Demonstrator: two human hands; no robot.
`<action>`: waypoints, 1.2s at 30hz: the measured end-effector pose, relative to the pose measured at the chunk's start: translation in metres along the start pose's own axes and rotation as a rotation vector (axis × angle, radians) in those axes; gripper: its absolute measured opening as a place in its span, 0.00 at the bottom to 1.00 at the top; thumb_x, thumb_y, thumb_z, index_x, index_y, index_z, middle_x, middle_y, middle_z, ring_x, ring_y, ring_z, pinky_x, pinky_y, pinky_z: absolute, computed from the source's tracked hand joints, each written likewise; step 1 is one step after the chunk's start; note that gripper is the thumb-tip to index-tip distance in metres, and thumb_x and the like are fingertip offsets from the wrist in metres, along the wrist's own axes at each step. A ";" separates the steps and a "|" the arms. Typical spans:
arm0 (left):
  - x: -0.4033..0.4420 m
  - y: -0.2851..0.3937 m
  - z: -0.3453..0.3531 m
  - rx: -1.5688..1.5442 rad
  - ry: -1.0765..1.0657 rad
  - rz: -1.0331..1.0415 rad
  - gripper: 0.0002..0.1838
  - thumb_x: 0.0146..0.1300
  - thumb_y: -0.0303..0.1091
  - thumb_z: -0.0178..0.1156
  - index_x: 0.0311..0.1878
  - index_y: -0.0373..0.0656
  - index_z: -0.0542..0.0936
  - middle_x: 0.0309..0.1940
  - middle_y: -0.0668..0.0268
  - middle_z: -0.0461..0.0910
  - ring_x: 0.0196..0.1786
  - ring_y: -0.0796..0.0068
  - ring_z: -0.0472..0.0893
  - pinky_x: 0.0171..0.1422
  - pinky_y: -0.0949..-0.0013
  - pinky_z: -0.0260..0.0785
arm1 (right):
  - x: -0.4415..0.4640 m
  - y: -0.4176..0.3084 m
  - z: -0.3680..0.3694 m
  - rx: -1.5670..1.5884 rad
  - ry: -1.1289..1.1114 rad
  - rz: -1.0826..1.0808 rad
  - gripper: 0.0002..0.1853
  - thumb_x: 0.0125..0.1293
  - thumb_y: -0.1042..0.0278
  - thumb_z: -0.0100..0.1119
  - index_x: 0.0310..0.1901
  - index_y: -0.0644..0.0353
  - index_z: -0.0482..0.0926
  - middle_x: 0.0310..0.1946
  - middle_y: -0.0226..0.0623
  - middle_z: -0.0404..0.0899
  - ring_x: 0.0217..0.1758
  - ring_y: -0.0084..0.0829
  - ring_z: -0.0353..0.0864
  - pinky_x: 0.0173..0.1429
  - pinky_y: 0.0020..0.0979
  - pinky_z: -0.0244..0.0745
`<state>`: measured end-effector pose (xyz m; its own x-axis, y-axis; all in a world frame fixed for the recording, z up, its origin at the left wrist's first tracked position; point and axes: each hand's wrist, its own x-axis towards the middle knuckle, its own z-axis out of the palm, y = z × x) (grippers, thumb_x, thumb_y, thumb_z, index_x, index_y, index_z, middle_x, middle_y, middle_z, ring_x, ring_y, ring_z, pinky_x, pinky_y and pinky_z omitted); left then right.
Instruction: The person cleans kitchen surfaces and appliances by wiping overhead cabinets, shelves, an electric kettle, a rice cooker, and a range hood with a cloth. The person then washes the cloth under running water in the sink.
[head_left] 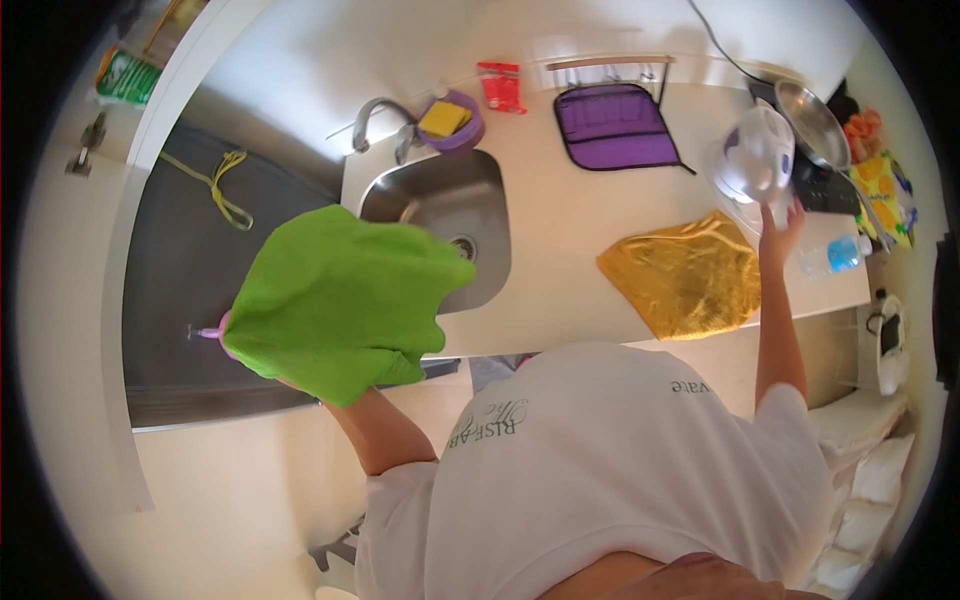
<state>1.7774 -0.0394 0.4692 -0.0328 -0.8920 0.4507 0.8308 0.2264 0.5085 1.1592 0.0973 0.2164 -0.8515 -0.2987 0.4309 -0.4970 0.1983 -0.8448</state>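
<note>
A loose white T-shirt (600,470) covers the torso, with short plain sleeves that end well short of both hands, leaving the forearms bare down to the slim-fingered right hand (783,228); the left hand is hidden. Dark green lettering (490,425) marks the shirt front on the left hand's side, mixing block capitals and script, only partly legible. Smaller green letters (690,388) sit toward the right hand's side. The neckline (610,553) curves, far from either hand

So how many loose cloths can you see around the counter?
2: a green cloth covering the end of the left arm, partly over the sink, and a gold cloth on the counter. Others may be hidden underneath.
</note>
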 end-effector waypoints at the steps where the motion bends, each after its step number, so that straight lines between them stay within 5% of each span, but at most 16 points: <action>1: 0.001 0.009 -0.001 0.008 -0.008 0.014 0.21 0.67 0.52 0.48 0.52 0.45 0.70 0.50 0.62 0.75 0.54 0.59 0.75 0.55 0.55 0.70 | -0.029 0.000 -0.012 0.026 -0.033 -0.010 0.36 0.54 0.60 0.69 0.61 0.64 0.63 0.59 0.46 0.65 0.61 0.42 0.66 0.65 0.40 0.59; 6: -0.004 0.039 -0.013 0.035 0.018 0.039 0.21 0.67 0.52 0.47 0.51 0.45 0.70 0.50 0.62 0.76 0.54 0.60 0.75 0.55 0.55 0.70 | -0.156 -0.044 -0.015 -0.885 -0.650 -0.361 0.41 0.59 0.38 0.55 0.68 0.56 0.58 0.70 0.46 0.53 0.75 0.46 0.45 0.74 0.53 0.36; 9: -0.002 0.060 -0.025 0.052 0.030 0.049 0.21 0.67 0.51 0.47 0.51 0.45 0.70 0.50 0.62 0.76 0.54 0.60 0.75 0.55 0.55 0.71 | -0.202 -0.080 0.033 -0.813 -0.893 -0.581 0.44 0.59 0.32 0.48 0.70 0.53 0.55 0.73 0.44 0.47 0.77 0.43 0.37 0.74 0.54 0.26; 12: -0.002 0.085 -0.040 0.065 0.045 0.070 0.20 0.67 0.51 0.47 0.51 0.45 0.70 0.50 0.62 0.76 0.54 0.60 0.75 0.55 0.55 0.71 | -0.264 -0.149 0.077 -0.562 -1.106 -0.761 0.43 0.59 0.37 0.53 0.69 0.59 0.57 0.71 0.48 0.49 0.75 0.47 0.42 0.74 0.55 0.29; 19: -0.002 0.134 -0.086 0.092 0.095 0.056 0.20 0.67 0.51 0.47 0.50 0.45 0.71 0.50 0.63 0.76 0.54 0.60 0.75 0.55 0.55 0.71 | -0.420 -0.254 0.194 -0.190 -1.294 -1.112 0.34 0.66 0.45 0.43 0.66 0.62 0.61 0.71 0.44 0.52 0.75 0.40 0.47 0.74 0.54 0.36; 22: -0.002 0.141 -0.099 0.085 0.111 0.027 0.19 0.67 0.51 0.47 0.50 0.45 0.71 0.49 0.63 0.76 0.54 0.60 0.75 0.55 0.55 0.71 | -0.477 -0.308 0.230 -0.269 -1.484 -1.049 0.35 0.68 0.44 0.38 0.67 0.63 0.58 0.71 0.44 0.51 0.75 0.41 0.46 0.73 0.55 0.37; 26: -0.017 0.148 -0.101 0.017 0.098 -0.053 0.19 0.67 0.50 0.47 0.50 0.46 0.71 0.49 0.63 0.76 0.54 0.61 0.75 0.55 0.55 0.71 | -0.519 -0.322 0.262 -0.243 -1.409 -0.939 0.38 0.66 0.41 0.36 0.69 0.63 0.53 0.70 0.48 0.52 0.75 0.44 0.45 0.73 0.54 0.36; 29: -0.023 0.154 -0.103 -0.036 0.075 -0.125 0.19 0.68 0.50 0.47 0.50 0.46 0.71 0.49 0.63 0.76 0.54 0.61 0.75 0.55 0.55 0.71 | -0.482 -0.337 0.268 -0.064 -1.495 -0.727 0.37 0.63 0.49 0.51 0.68 0.62 0.56 0.68 0.49 0.56 0.71 0.48 0.55 0.72 0.45 0.51; 32: -0.017 0.161 -0.108 -0.085 0.032 -0.171 0.18 0.68 0.50 0.47 0.49 0.46 0.71 0.49 0.63 0.76 0.54 0.61 0.75 0.55 0.56 0.71 | -0.361 -0.405 0.245 0.266 -1.217 -0.828 0.31 0.62 0.58 0.57 0.64 0.60 0.63 0.64 0.48 0.62 0.68 0.46 0.61 0.69 0.43 0.58; 34: -0.008 0.163 -0.114 -0.074 0.023 -0.191 0.18 0.68 0.50 0.47 0.49 0.46 0.71 0.49 0.64 0.76 0.54 0.61 0.75 0.55 0.56 0.71 | -0.269 -0.469 0.221 0.517 -0.743 -0.922 0.21 0.54 0.71 0.62 0.51 0.60 0.74 0.51 0.45 0.74 0.57 0.45 0.72 0.62 0.41 0.66; 36: -0.003 0.154 -0.106 -0.035 0.083 -0.172 0.18 0.68 0.50 0.46 0.48 0.45 0.72 0.47 0.63 0.77 0.51 0.61 0.77 0.51 0.55 0.73 | -0.172 -0.522 0.193 0.564 -0.359 -1.078 0.22 0.51 0.78 0.60 0.51 0.61 0.74 0.50 0.46 0.74 0.55 0.45 0.73 0.60 0.39 0.66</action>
<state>1.9638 -0.0434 0.4686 -0.1306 -0.9461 0.2964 0.8355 0.0559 0.5466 1.5975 -0.1351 0.5222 0.0762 -0.3135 0.9465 -0.6921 -0.7000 -0.1761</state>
